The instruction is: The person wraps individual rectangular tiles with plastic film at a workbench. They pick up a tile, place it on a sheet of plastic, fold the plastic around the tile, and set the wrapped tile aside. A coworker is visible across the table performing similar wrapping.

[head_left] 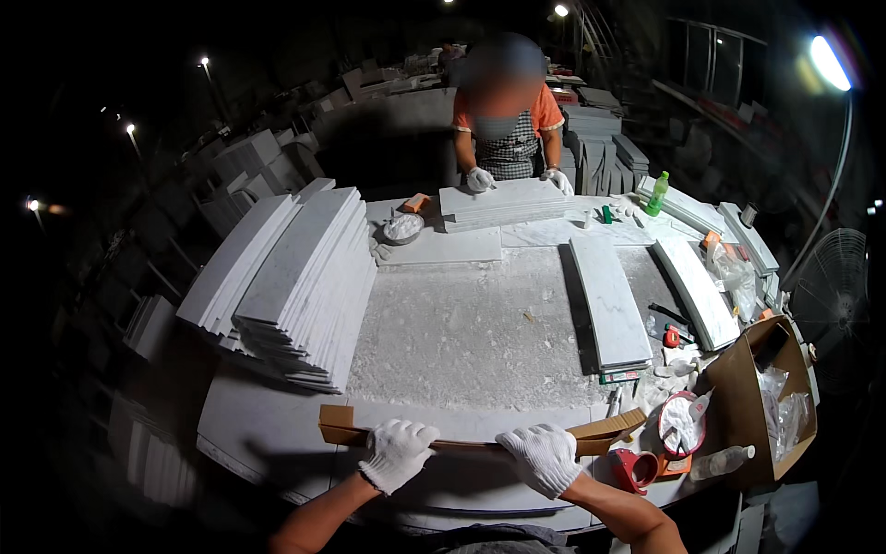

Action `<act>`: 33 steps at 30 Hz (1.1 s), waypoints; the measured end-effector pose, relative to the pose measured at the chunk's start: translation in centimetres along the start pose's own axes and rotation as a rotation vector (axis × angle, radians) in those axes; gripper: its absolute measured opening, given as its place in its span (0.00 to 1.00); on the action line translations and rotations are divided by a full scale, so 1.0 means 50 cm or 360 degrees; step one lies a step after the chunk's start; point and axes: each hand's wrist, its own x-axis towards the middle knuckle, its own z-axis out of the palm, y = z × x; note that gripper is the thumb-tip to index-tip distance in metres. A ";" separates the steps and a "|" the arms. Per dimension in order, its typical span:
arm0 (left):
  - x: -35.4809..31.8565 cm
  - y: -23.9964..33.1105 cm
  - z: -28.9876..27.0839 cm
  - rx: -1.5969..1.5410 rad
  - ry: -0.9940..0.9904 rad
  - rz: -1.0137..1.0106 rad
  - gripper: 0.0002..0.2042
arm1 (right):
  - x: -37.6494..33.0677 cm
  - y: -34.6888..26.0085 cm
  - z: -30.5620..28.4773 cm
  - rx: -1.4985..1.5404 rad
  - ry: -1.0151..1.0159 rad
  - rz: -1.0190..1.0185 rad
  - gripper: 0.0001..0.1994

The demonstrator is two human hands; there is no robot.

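Now: gloved hands on a cardboard strip at the near table edge

Far left, stacked white marble slabs (295,277) fanned across the worktable (461,323). Nearer, left hand (397,452) in a white knit glove, fingers curled down over a long brown cardboard strip (480,439) lying along the near edge. Just beside, right hand (544,457), gloved too, fingers closed over the same strip. Further right, a single marble slab (609,300), a red cup (635,469), an open cardboard box (752,397). Opposite, a co-worker's gloved hands (480,178) resting on another marble stack (503,203).
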 end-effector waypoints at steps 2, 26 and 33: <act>0.003 0.009 -0.014 -0.0025 -0.0064 0.0036 0.14 | 0.000 -0.008 0.001 0.0014 0.0032 -0.0009 0.06; 0.073 0.086 0.019 -0.0100 -0.0103 0.0226 0.16 | -0.160 0.146 -0.215 0.0089 -0.0436 0.0072 0.21; 0.084 0.082 0.034 -0.0071 0.0035 0.0223 0.17 | -0.181 0.103 -0.172 -0.0313 0.0108 0.0139 0.33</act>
